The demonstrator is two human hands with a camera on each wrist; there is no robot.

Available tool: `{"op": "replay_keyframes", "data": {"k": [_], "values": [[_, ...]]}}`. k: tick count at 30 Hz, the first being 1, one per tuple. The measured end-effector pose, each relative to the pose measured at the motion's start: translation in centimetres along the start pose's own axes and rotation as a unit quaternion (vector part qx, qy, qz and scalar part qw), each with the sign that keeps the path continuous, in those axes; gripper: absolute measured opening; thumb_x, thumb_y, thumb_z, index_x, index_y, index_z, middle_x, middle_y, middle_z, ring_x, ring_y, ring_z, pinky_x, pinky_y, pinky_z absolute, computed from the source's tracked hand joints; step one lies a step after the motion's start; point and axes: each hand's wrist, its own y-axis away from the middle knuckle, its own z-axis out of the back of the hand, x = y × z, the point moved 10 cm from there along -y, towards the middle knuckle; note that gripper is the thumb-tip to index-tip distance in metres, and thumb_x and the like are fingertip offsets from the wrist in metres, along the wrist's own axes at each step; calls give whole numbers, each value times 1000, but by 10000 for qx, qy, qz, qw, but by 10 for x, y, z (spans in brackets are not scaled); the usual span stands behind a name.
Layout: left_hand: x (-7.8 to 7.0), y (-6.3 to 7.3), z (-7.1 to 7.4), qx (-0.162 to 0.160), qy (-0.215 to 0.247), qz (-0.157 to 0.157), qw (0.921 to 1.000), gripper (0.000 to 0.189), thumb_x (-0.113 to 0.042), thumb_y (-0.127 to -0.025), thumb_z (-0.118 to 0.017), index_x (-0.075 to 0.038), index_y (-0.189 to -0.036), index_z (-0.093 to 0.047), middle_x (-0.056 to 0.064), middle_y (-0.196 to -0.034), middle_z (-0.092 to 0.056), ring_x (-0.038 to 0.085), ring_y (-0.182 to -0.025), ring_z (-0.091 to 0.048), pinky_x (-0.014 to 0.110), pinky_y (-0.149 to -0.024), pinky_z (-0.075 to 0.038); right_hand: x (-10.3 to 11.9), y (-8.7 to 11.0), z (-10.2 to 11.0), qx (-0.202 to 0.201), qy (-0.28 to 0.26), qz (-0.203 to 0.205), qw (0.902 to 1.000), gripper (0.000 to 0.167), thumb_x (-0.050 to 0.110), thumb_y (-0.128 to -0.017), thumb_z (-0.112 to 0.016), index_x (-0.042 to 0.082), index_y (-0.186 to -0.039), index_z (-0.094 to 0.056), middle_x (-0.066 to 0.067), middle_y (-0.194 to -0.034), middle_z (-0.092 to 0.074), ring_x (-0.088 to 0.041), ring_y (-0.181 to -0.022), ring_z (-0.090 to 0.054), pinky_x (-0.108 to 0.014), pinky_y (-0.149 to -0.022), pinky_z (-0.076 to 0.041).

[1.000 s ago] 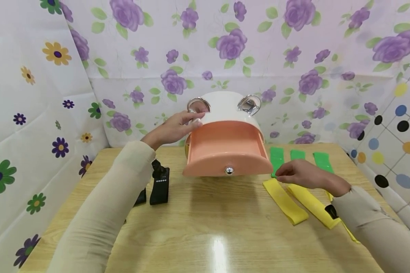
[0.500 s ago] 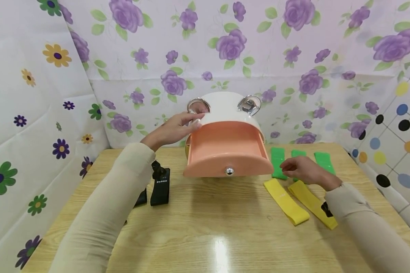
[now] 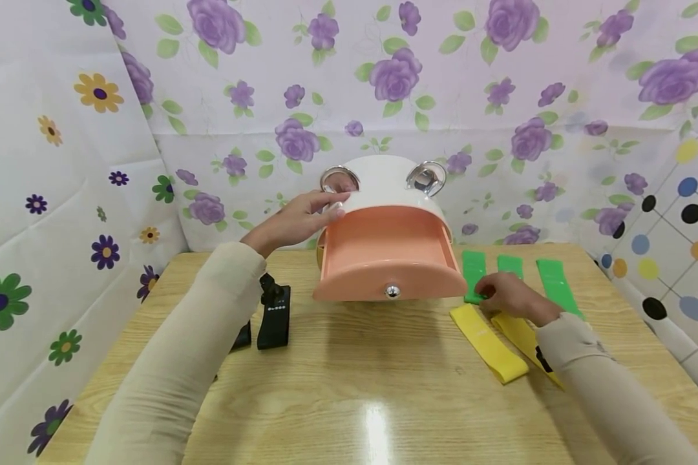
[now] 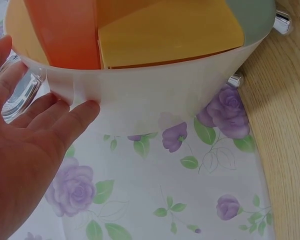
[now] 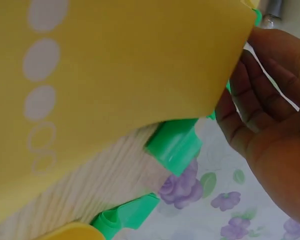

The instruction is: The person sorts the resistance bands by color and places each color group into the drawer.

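A white cabinet (image 3: 380, 177) with chrome rings stands at the table's back. Its peach drawer (image 3: 391, 279) with a silver knob is pulled out. My left hand (image 3: 296, 219) rests on the cabinet's left corner, fingers extended; in the left wrist view its fingertips touch the white shell (image 4: 140, 95). My right hand (image 3: 512, 297) is low over the right side, its fingertips at the near end of the leftmost green resistance band (image 3: 474, 268). Beneath its wrist lies a yellow resistance band (image 3: 518, 332). In the right wrist view, a yellow band (image 5: 140, 60) hides the fingertips; I cannot tell whether they pinch anything.
Two more green bands (image 3: 552, 278) lie behind the right hand. Another yellow band (image 3: 488, 345) is left of the right forearm. Black bands (image 3: 274, 320) lie by the left sleeve. Flowered cloth (image 3: 244, 97) hangs behind the wooden table (image 3: 337, 387).
My right hand has shifted slightly back and left, then down to the near end of the leftmost green band. The left hand, cabinet and drawer stay where they were.
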Motion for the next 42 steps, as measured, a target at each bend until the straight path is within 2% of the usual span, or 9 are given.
{"op": "replay_keyframes", "data": {"k": [5, 10, 16, 21, 29, 34, 42], "values": [[-1, 0, -1, 4, -6, 27, 10000, 52, -32, -107, -49, -16, -155, -40, 9, -161, -29, 30, -147, -28, 52, -116, -28, 0, -2, -5, 82, 247, -63, 9996, 13, -3, -91, -68, -5, -103, -72, -12, -92, -67, -21, -77, -58, -35, -67, -52], [-1, 0, 0, -27, -70, -40, 10000, 51, -30, -107, -48, -14, -155, -39, 11, -161, -30, 31, -147, -28, 52, -116, -27, -1, -5, -7, 123, 329, -85, 9993, 14, -4, -91, -63, -4, -102, -72, -8, -89, -67, -19, -73, -56, -32, -62, -49], [-1, -1, 0, -46, -44, -44, 10000, 51, -30, -107, -48, -13, -155, -40, 11, -161, -30, 31, -147, -28, 53, -116, -28, 4, -6, 0, 9, 147, 1, 9999, 22, -1, -89, -60, -5, -109, -68, -11, -95, -66, -20, -78, -56, -36, -68, -49], [-2, -1, 0, -67, -92, -68, 9999, 50, -29, -107, -48, -12, -154, -40, 12, -160, -30, 31, -146, -29, 54, -115, -28, 15, -2, 19, -246, -36, 85, 9997, 22, 0, -94, -58, -7, -113, -63, -12, -99, -64, -23, -85, -59, -41, -74, -51], [2, 0, -1, -38, -30, 48, 10000, 51, -33, -108, -47, -15, -155, -39, 8, -161, -29, 29, -147, -27, 51, -116, -28, 37, 5, 64, -869, -104, 103, 9961, 20, 3, -95, -59, -6, -112, -64, -14, -99, -65, -26, -87, -60, -43, -77, -51], [3, 0, -1, -19, 11, 76, 10000, 51, -34, -108, -47, -16, -155, -39, 7, -162, -28, 29, -148, -25, 51, -116, -27, 53, 12, 90, -1029, -179, 19, 9945, 22, 5, -97, -57, -6, -116, -62, -17, -103, -64, -28, -90, -60, -43, -79, -50], [1, 0, -1, -60, -26, 79, 9999, 50, -32, -108, -47, -15, -155, -40, 7, -161, -29, 29, -148, -26, 51, -116, -27, 79, 26, 122, -1256, -99, 88, 9920, 22, 10, -100, -56, -2, -118, -60, -15, -104, -62, -25, -89, -59, -31, -72, -50]]}}
